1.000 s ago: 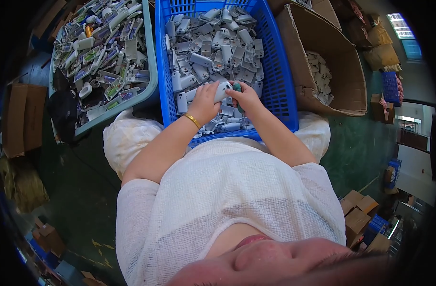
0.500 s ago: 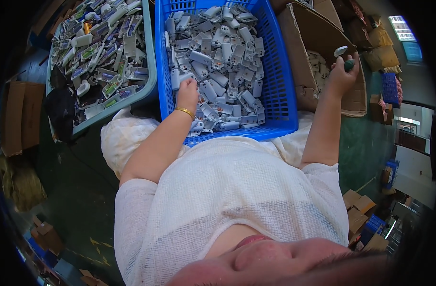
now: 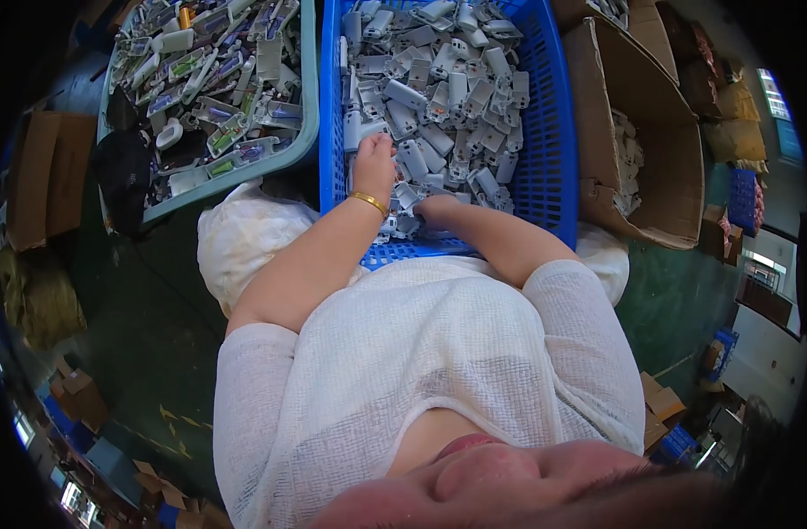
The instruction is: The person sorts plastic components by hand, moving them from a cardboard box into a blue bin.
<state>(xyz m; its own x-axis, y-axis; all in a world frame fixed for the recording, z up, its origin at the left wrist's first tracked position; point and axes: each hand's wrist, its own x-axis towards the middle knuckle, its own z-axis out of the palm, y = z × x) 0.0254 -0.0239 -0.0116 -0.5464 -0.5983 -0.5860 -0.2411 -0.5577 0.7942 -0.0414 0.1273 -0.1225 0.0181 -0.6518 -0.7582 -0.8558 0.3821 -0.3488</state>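
Observation:
A blue plastic basket (image 3: pixel 555 132) in front of me is heaped with small grey-white plastic casings (image 3: pixel 456 93). My left hand (image 3: pixel 374 166), with a gold bracelet at its wrist, is over the basket's near left part. Its fingers are curled together beside a pale casing (image 3: pixel 352 130); whether they grip that casing or something else is hidden. Low in the near middle of the basket, my right hand (image 3: pixel 435 210) reaches among the casings. Its fingers are out of sight, and so is anything it may hold.
On the left stands a pale teal tub (image 3: pixel 310 97) full of mixed plastic parts, with a black bag (image 3: pixel 121 181) at its near corner. A cardboard box (image 3: pixel 664 145) holding white pieces (image 3: pixel 627 163) stands right of the basket. White cloth sacking (image 3: pixel 240 234) bulges beside the basket.
My right hand has come from above the cardboard box, where it held a white piece and a dark green object, into the basket. My left hand stays by the same casings. The view has shifted.

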